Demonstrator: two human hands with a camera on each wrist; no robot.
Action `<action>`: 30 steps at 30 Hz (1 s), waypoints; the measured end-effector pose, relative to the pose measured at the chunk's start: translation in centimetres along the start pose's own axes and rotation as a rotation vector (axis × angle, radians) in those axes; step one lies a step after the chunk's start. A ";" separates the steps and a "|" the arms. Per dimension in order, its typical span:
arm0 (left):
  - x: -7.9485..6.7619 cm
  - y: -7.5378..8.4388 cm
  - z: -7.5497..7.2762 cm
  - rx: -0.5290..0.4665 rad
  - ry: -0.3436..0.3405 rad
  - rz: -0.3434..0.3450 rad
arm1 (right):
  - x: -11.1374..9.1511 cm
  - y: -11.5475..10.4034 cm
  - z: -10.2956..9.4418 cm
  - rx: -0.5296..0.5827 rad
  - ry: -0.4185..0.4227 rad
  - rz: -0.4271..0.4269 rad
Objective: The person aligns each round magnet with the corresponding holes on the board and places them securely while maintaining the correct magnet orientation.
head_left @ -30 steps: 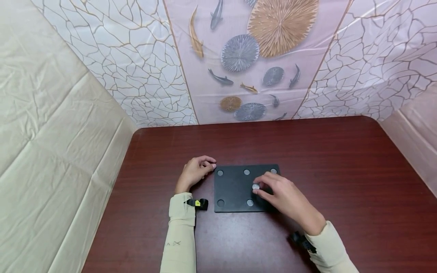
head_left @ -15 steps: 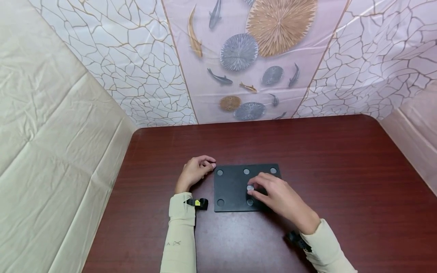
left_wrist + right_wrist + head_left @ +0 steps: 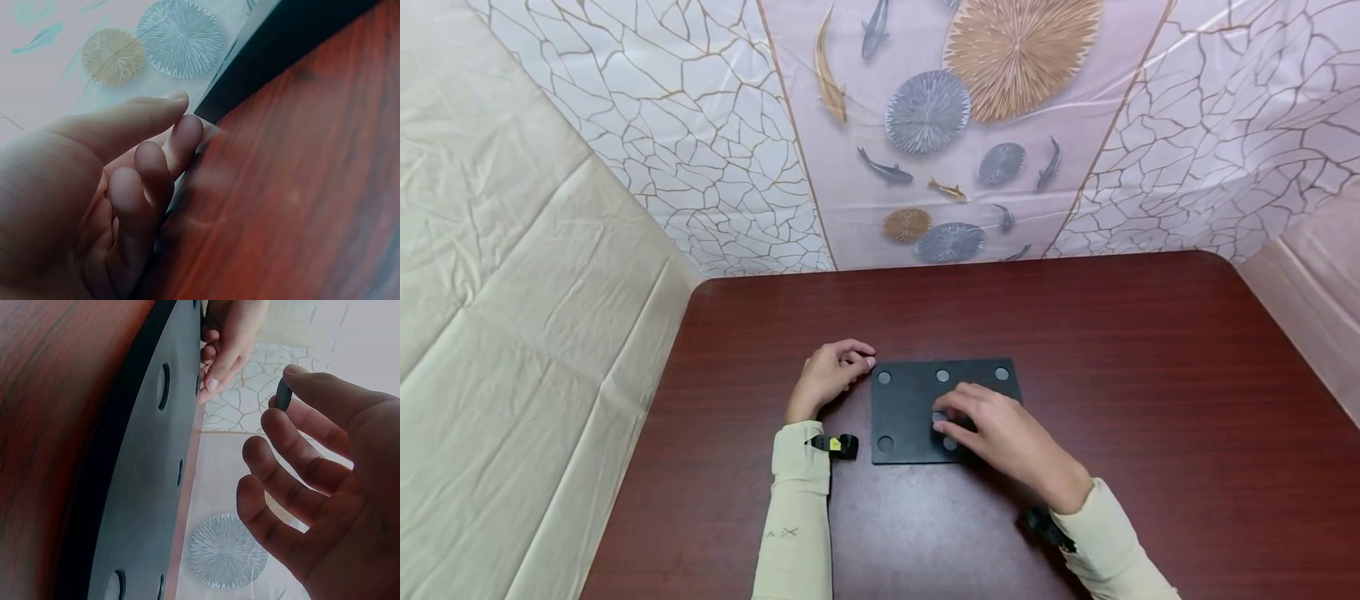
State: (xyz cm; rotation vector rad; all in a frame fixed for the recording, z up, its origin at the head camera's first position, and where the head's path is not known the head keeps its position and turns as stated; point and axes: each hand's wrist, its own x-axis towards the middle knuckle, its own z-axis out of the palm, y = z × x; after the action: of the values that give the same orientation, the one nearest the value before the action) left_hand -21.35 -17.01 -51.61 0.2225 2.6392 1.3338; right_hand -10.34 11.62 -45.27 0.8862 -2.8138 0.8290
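Observation:
A flat black board (image 3: 906,408) lies on the table, with round recesses along its far and near edges. Most show a light grey face, such as the far middle recess (image 3: 943,376); the near left recess (image 3: 886,444) looks dark. My right hand (image 3: 1007,433) pinches a small round disc (image 3: 284,397) between thumb and index finger, above the board's middle. Its other fingers are spread and bent. The right hand covers the board's near right corner in the head view. My left hand (image 3: 827,375) rests by the far left corner, fingers loosely curled, thumb tip (image 3: 178,99) right at the corner.
The dark red wooden table (image 3: 760,333) stretches around the board. A patterned sheet (image 3: 737,167) hangs behind its far edge, and a cream cloth (image 3: 535,333) covers the left side. Each wrist wears a black camera strap (image 3: 842,446).
My right hand has moved left across the board with the disc in its pinch, from right of the middle to the middle. The left hand and the board stay put.

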 end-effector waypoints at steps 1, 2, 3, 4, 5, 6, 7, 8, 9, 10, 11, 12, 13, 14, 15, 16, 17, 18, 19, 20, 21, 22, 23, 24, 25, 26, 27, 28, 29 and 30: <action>0.0 0.0 0.0 -0.001 0.001 -0.002 | 0.0 0.0 0.1 0.003 -0.005 -0.004; 0.0 0.0 0.0 -0.002 0.003 -0.003 | 0.1 0.0 0.1 0.005 -0.010 -0.008; 0.0 0.0 0.0 -0.002 0.005 -0.003 | 0.1 0.0 0.2 0.005 -0.015 -0.011; 0.0 0.0 0.0 -0.001 0.006 -0.003 | 0.1 0.0 0.2 0.005 -0.019 -0.015; 0.0 0.1 0.0 -0.001 0.007 -0.002 | 0.1 0.0 0.3 0.006 -0.023 -0.019; 0.0 0.1 0.0 -0.002 0.007 -0.002 | 0.1 -0.1 0.3 0.006 -0.027 -0.022; 0.0 0.1 0.0 -0.003 0.007 -0.001 | 0.1 -0.1 0.4 0.007 -0.029 -0.024; 0.0 0.1 0.0 -0.005 0.006 0.000 | 0.1 -0.1 0.4 0.006 -0.031 -0.026; 0.0 0.2 0.0 -0.005 0.004 0.001 | 0.2 -0.2 0.4 0.005 -0.032 -0.029; 0.0 0.2 0.0 -0.005 0.003 0.001 | 0.2 -0.3 0.4 0.006 -0.033 -0.033; 0.0 0.2 0.0 -0.006 0.002 0.000 | 0.2 -0.3 0.4 0.004 -0.034 -0.036; 0.0 0.1 0.0 -0.005 0.002 -0.002 | 0.3 -0.4 0.4 0.004 -0.036 -0.039; 0.1 0.1 0.0 -0.004 0.001 -0.004 | 0.3 -0.5 0.4 0.006 -0.039 -0.042; 0.1 0.1 0.1 0.001 0.001 -0.001 | 0.4 -0.5 0.4 0.008 -0.042 -0.044; 0.1 0.1 0.1 0.007 0.002 0.001 | 0.5 -0.6 0.4 0.011 -0.046 -0.045; 0.1 0.1 0.1 0.012 0.002 0.003 | 0.5 -0.6 0.4 0.015 -0.053 -0.046; 0.1 0.1 0.1 0.016 0.002 0.004 | 0.6 -0.7 0.4 0.020 -0.058 -0.047; 0.1 0.0 0.1 0.020 0.002 0.007 | 0.7 -0.7 0.4 0.025 -0.063 -0.048; 0.1 0.0 0.1 0.022 0.001 0.009 | 0.7 -0.8 0.5 0.029 -0.068 -0.048; 0.1 0.0 0.1 0.025 0.001 0.013 | 0.8 -0.8 0.5 0.031 -0.071 -0.050; 0.1 0.0 0.1 0.026 0.001 0.012 | 0.8 -0.9 0.6 0.032 -0.073 -0.053; 0.1 0.0 0.1 0.024 0.001 0.011 | 0.9 -0.9 0.7 0.032 -0.075 -0.056; 0.2 0.0 0.1 0.024 0.002 0.011 | 0.9 -1.0 0.7 0.030 -0.075 -0.061; 0.2 0.0 0.1 0.022 0.001 0.011 | 1.0 -1.0 0.8 0.027 -0.074 -0.066; 0.2 0.0 0.1 0.022 0.002 0.011 | 1.0 -1.0 0.9 0.024 -0.074 -0.071; 0.2 0.0 0.1 0.022 0.002 0.012 | 1.0 -1.1 1.0 0.022 -0.072 -0.076; 0.2 0.0 0.1 0.021 0.001 0.012 | 1.1 -1.1 1.1 0.021 -0.071 -0.083; 0.2 0.0 0.1 0.022 0.002 0.013 | 1.1 -1.1 1.2 0.020 -0.071 -0.088; 0.2 -0.1 0.1 0.022 0.001 0.013 | 1.1 -1.2 1.3 0.019 -0.070 -0.096; 0.2 -0.1 0.1 0.023 0.001 0.014 | 1.1 -1.2 1.4 0.021 -0.071 -0.100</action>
State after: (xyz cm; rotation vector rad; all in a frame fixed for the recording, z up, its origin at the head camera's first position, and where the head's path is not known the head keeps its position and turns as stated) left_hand -21.54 -16.94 -51.75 0.2431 2.6604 1.3083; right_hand -10.46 9.46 -45.67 1.0702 -2.7974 0.8305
